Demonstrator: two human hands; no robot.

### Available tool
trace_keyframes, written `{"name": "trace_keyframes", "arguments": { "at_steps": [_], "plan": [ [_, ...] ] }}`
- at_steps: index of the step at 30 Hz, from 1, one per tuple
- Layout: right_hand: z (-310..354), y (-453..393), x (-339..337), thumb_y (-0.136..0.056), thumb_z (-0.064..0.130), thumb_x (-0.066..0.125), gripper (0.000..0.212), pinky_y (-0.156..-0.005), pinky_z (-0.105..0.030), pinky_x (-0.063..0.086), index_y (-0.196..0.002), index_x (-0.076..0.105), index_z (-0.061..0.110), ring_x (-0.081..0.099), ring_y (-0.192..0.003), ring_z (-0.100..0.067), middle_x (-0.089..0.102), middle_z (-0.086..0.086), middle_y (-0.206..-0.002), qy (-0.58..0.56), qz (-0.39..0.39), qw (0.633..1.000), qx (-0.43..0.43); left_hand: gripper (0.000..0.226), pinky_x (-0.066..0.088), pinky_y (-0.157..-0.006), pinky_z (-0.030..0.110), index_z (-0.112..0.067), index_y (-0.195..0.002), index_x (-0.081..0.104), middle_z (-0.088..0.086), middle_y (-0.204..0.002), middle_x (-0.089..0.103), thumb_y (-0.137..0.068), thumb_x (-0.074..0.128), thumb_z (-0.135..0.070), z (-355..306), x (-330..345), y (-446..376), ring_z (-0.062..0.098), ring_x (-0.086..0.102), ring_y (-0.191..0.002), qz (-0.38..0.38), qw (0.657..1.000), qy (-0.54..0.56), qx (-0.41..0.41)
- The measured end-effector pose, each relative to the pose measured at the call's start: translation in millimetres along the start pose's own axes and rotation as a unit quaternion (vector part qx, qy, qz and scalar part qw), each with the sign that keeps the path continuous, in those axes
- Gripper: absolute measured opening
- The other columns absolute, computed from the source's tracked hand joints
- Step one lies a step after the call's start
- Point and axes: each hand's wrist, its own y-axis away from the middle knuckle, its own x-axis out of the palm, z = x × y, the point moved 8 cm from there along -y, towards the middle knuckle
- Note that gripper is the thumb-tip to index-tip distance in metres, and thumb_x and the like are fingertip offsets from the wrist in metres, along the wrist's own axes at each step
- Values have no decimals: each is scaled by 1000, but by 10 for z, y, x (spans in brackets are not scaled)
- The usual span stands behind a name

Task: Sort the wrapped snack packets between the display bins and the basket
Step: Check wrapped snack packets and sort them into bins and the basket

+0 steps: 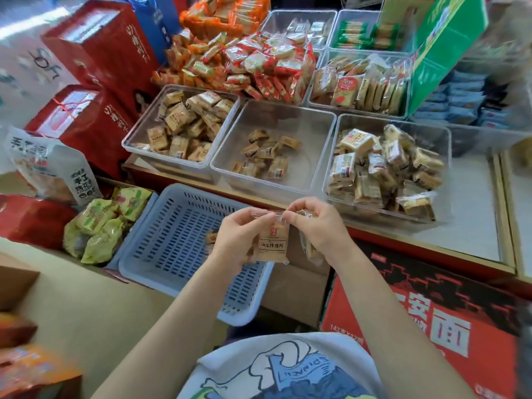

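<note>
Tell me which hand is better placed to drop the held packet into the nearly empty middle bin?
The right hand, probably. Both hands pinch the tan packet over the blue basket, but the right one is nearer the middle bin. The left hand also seems to hold other packets.

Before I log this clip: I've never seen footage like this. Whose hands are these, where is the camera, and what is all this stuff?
There is no machine here. A person wears a camera on the head, so the single picture looks forward and down at their own two hands.

Both hands, the left hand and the right hand, pinch the top edge of one tan packet, held up over a blue basket. The right hand also seems to grip more packets underneath.

Ahead, on a counter, stand clear bins of similar wrapped snacks: a left bin, a sparsely filled middle bin and a heaped right bin. Behind them lie piles of red packets, and cartons stand around.
</note>
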Motion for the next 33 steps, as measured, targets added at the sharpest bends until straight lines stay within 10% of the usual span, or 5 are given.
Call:
{"name": "trace_keyframes", "arguments": {
  "at_steps": [8, 18, 25, 33],
  "plan": [
    [-155, 28, -140, -92, 32, 75, 19, -72, -28, 46, -89, 69, 14, 64, -88, -16, 72, -5, -95, 0, 69, 997, 27, 24, 60, -67, 41, -8, -109, 75, 16, -96, 77, -96, 69, -27, 80, 110, 48, 29, 75, -87, -26, 999, 6, -25],
    [-222, -171, -200, -91, 33, 75, 17, -76, -27, 52, -97, 69, 19, 66, -93, -17, 71, -2, -100, -100, -38, 994, 31, 38, 61, -82, 48, -17, -127, 65, 12, -111, 76, -91, 75, -23, 38, 99, -37, 33, 75, -101, 23, 995, -80, -58],
    [-179, -163, 240, -89, 32, 78, 25, -56, -10, 43, -99, 66, 13, 61, -78, -2, 68, 7, -87, -15, 129, 991, 44, 31, 56, -56, 21, 0, -113, 69, 13, -95, 78, -97, 66, -26, 77, -190, -227, 16, 76, -75, -66, 988, 86, -111],
    [7, -561, 609, -94, 31, 72, 18, -75, -22, 54, -88, 66, 15, 68, -93, -19, 73, -5, -95, -6, 44, 998, 42, 75, 57, -92, 36, -25, -155, 37, 4, -139, 58, -91, 68, -49, 13, -653, -667, 21, 60, -123, 15, 996, 3, -88]
  ]
}}
